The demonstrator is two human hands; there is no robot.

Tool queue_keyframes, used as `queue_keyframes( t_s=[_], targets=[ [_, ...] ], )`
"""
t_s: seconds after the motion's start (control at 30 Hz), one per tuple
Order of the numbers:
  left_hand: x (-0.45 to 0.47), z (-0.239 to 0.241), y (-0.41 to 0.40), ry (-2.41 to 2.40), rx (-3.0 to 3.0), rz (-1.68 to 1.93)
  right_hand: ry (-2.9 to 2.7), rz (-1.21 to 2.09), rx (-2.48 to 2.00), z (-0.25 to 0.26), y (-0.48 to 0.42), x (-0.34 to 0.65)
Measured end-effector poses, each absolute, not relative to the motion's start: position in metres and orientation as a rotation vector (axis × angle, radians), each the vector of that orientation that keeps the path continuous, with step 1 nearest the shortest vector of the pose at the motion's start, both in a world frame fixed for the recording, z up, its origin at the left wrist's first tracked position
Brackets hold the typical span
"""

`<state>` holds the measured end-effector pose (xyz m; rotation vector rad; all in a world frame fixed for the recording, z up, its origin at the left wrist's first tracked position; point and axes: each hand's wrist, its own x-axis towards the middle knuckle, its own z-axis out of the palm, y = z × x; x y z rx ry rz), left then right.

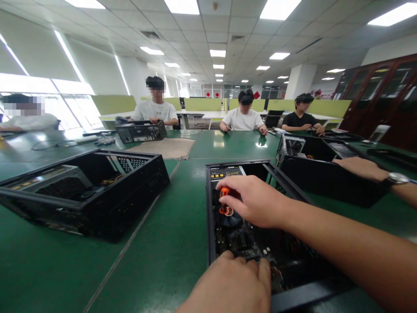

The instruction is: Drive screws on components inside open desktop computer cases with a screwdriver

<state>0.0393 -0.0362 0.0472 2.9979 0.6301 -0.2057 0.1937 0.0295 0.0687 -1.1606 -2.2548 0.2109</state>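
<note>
An opened black computer case [208, 213] lies in front of me, with the motherboard [244, 239] and a round cooling fan [230, 218] inside. My right hand [254, 202] reaches in from the right. Its thumb and fingers close around an orange-and-black screwdriver [224, 193], held upright over the fan; the tip cannot be made out. My left hand [236, 280] lies palm down across the near left corner of the case, over the board's lower part. Its fingers reach forward and bend down, with their tips partly hidden.
A second open case [130, 208] stands on the green table [156, 265] at left. Another person's hand [365, 168] rests on a case [332, 174] at right. Across the table sit several people, one behind another case [141, 131]. A brown sheet [166, 148] lies there.
</note>
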Motion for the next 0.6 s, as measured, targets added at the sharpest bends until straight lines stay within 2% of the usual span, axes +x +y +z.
queue_keyframes(
  t_s=[0.2,0.37,0.5,0.6],
  targets=[
    [0.039,0.05,-0.039,0.655,2.996,-0.185,-2.331,0.112,-1.076,0.067,0.026,0.193],
    [0.037,0.059,-0.042,0.688,2.967,-0.184,-2.342,0.285,-1.063,0.065,0.027,0.189],
    [0.037,0.063,-0.042,0.663,2.952,-0.249,-2.137,0.415,-1.018,0.087,0.013,0.196],
    [0.041,0.062,-0.042,0.638,2.92,-0.272,-1.908,0.314,-1.032,0.101,-0.031,0.219]
  ],
)
